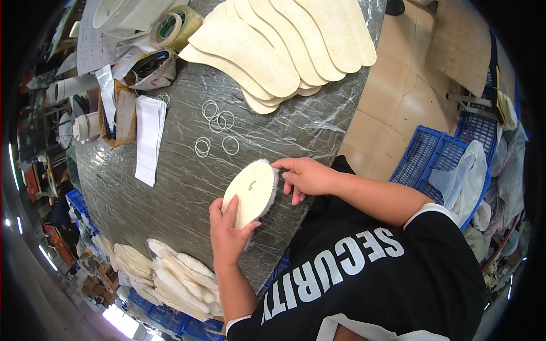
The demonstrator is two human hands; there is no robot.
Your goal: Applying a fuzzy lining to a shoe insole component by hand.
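Note:
A cream, oval insole-like pad (248, 193) with a fluffy pale edge and a small dark handwritten mark is tilted above the table. My left hand (230, 230) grips its lower end, thumb on the flat face and the fingers partly hidden. At the upper right edge, the index fingertip of my right hand (303, 177) touches the fluff, while the other fingers are loosely bent and apart. Several thin, pale rubber bands (218, 121) lie on the table beyond the pad. Overlapping flat cream curved pieces (250, 45) are spread at the far side.
The dark table (187, 187) has a wrinkled clear cover. White paper strips (149, 136), tape rolls (168, 28) and a holder of small items (152, 68) stand at the left. Fluffy pale pads (182, 278) pile up at the near left. Blue crates (424, 159) sit on the right-hand floor.

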